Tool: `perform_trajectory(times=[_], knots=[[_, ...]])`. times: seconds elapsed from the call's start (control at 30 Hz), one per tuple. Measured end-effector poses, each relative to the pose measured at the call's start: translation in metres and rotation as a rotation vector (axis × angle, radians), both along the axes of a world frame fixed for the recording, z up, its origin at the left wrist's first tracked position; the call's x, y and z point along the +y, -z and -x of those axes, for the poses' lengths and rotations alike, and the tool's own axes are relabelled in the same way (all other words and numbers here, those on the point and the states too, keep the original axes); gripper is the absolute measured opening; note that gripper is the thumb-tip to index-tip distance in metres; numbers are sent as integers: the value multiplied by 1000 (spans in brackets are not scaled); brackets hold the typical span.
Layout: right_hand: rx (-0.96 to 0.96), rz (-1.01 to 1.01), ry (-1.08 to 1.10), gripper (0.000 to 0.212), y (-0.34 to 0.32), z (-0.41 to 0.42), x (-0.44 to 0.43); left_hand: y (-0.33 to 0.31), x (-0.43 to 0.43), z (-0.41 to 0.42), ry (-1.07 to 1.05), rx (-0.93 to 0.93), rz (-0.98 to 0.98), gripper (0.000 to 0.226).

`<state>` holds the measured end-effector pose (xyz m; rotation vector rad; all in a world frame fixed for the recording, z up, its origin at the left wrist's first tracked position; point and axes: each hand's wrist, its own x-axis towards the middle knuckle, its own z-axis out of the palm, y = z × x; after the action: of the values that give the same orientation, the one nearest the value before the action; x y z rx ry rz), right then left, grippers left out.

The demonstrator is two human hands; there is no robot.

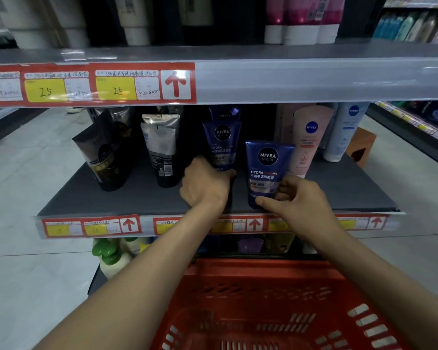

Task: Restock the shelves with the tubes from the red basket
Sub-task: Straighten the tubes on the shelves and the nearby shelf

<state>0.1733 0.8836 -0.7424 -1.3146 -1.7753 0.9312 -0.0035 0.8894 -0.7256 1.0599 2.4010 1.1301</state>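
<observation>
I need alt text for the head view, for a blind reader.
The right hand holds a blue Nivea Men tube upright on a grey shelf, while the left hand grips a second blue tube further back. A red basket sits below.

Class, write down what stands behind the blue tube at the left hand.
A second blue tube; only its top shows, the rest is covered by the nearer tube.
</observation>
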Motion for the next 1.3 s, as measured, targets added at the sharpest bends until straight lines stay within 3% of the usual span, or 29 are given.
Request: perform_trajectory(times=[0.43, 1.17, 1.3], knots=[[43, -25, 14, 35, 5, -1, 0, 0, 23, -1, 7, -72, -41, 54], [4, -24, 29, 40, 5, -1, 0, 3, 25, 8, 56, 45, -9, 52], [-10, 14, 5, 39, -2, 0, 2, 0, 9, 13, 123, 26, -56, 38]])
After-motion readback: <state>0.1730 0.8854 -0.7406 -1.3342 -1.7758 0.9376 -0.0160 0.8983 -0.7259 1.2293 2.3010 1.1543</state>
